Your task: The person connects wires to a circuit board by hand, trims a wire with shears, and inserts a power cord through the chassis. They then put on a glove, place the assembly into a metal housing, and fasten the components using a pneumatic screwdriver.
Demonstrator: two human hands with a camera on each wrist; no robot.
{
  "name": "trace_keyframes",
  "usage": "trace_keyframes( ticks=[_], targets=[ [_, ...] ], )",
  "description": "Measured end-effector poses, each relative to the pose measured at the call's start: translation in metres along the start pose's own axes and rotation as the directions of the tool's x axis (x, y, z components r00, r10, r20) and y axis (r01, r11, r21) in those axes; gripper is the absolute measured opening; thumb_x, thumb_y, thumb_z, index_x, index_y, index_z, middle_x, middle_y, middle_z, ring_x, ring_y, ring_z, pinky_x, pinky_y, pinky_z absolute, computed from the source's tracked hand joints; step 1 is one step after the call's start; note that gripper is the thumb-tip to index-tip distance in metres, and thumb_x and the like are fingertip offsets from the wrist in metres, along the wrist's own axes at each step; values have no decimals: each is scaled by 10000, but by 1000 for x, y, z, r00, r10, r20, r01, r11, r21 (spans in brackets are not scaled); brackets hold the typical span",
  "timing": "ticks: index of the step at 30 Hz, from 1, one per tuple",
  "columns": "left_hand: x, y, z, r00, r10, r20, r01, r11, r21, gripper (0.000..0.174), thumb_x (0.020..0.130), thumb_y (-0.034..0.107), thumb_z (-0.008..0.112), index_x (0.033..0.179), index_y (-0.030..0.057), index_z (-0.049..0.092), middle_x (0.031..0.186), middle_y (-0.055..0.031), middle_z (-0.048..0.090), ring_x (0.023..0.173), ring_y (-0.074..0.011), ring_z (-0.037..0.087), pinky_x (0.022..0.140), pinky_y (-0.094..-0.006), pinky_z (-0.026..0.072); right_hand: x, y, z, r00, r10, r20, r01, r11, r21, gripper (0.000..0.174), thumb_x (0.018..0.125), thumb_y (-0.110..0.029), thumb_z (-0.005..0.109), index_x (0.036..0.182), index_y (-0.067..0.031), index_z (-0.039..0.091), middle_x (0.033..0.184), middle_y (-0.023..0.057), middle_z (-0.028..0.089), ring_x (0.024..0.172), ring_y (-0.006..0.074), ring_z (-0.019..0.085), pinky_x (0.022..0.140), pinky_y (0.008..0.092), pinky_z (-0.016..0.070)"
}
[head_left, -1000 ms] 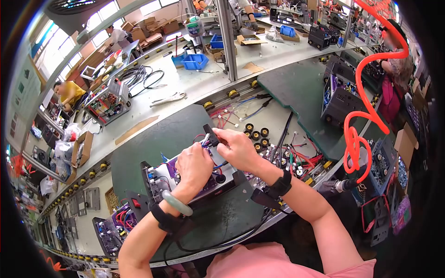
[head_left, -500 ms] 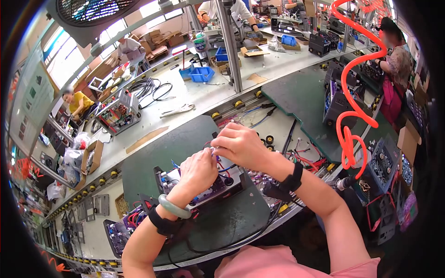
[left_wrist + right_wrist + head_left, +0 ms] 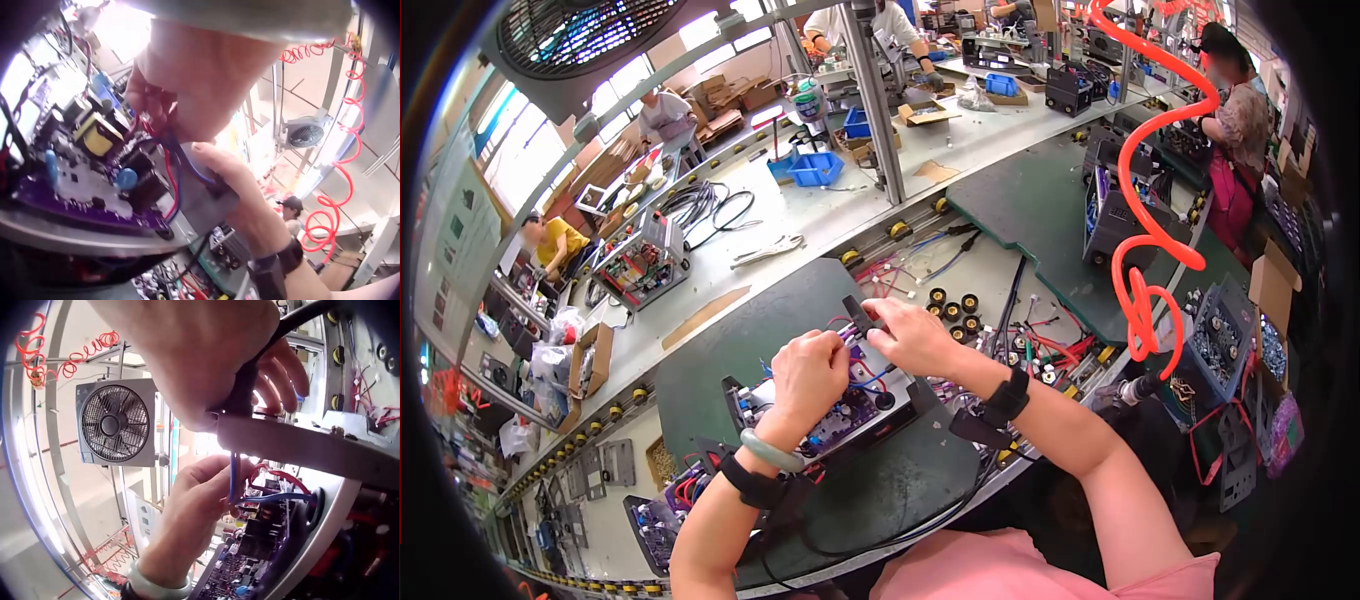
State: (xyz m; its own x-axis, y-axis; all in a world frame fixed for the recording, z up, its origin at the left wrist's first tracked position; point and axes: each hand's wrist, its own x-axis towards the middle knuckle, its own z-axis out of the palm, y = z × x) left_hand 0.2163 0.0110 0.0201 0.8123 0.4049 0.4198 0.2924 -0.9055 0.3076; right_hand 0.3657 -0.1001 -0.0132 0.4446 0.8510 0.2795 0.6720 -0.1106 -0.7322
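An open device with a purple circuit board (image 3: 832, 428) lies on the green work board (image 3: 900, 490), beneath both hands. My left hand (image 3: 808, 378) has its fingers curled at the wires; in the right wrist view the left hand (image 3: 184, 522) pinches the blue and red wires (image 3: 275, 498) between thumb and fingers. My right hand (image 3: 920, 340) grips a dark panel (image 3: 858, 316) at the device's far end, its thumb on the near side. The left wrist view shows the right hand (image 3: 240, 181) against the grey panel (image 3: 203, 203), with wires (image 3: 170, 181) running beside it.
Black round parts (image 3: 953, 311) and loose wires lie right of the device. Another device (image 3: 1125, 205) stands on the second green board (image 3: 1040, 215). An orange coiled hose (image 3: 1135, 185) hangs at right. Blue bins (image 3: 815, 169) stand across the line; several people work beyond.
Half a second ago my right fingers were at the wires beside my left hand; now they are lower and farther right, on the dark panel. The head view has shifted slightly.
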Motion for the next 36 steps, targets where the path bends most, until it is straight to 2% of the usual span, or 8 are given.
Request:
trace_keyframes(
  ticks=[8,10,14,17,19,28,34,36],
  targets=[
    [3,2,7,999,49,-5,-49,999,7,124,795,147,662,735,38,654,713,-133,623,664,-346,621,607,-438,481,-3,-3,5,998,-33,-51,32,999,-23,436,841,-206,544,1231,-13,557,1118,185,612,1007,363,612,872,450,494],
    [4,4,8,996,66,54,-73,988,133,124,795,138,654,744,25,644,731,-153,621,677,-356,619,618,-451,485,-2,-4,4,996,-57,-66,53,997,-62,443,834,-201,545,1233,-7,558,1110,183,610,998,363,613,866,447,497],
    [6,3,8,994,67,89,-81,983,165,119,791,128,656,758,15,644,744,-166,624,678,-356,620,623,-450,492,-5,-4,5,995,-63,-73,60,997,-38,448,830,-175,537,1239,6,561,1070,184,603,957,365,614,845,435,495],
    [6,-2,2,997,70,42,-71,997,14,107,782,108,662,752,8,637,744,-163,629,669,-356,620,611,-443,489,-5,-2,2,994,-74,-80,74,997,-2,450,835,-160,530,1251,9,560,1052,191,598,933,369,613,830,428,490],
    [5,-3,-4,992,-21,122,37,991,-125,96,802,97,631,751,17,613,772,-150,621,721,-372,631,655,-466,504,-5,-3,0,996,-61,-70,62,998,4,452,837,-161,530,1254,9,559,1059,191,598,937,370,612,831,429,489],
    [9,-3,1,990,103,100,-98,994,-53,84,799,106,647,764,34,624,752,-135,619,701,-364,623,636,-445,490,-5,-1,2,995,-66,-75,66,998,-10,448,837,-149,542,1255,12,560,1080,192,597,934,363,617,834,424,492],
    [3,-4,-5,997,17,79,-2,982,-191,77,768,72,670,764,10,626,723,-142,611,660,-358,605,588,-420,466,-5,-4,-2,998,-52,-48,53,998,16,448,833,-147,547,1248,21,561,1071,182,600,926,343,624,827,405,495],
    [5,-1,2,997,52,50,-44,989,-144,73,769,71,669,765,11,627,722,-144,609,654,-358,603,581,-421,463,-4,-6,-1,997,-53,-53,52,999,-12,453,830,-145,549,1251,22,562,1074,173,602,927,338,627,825,398,494]
  ],
)
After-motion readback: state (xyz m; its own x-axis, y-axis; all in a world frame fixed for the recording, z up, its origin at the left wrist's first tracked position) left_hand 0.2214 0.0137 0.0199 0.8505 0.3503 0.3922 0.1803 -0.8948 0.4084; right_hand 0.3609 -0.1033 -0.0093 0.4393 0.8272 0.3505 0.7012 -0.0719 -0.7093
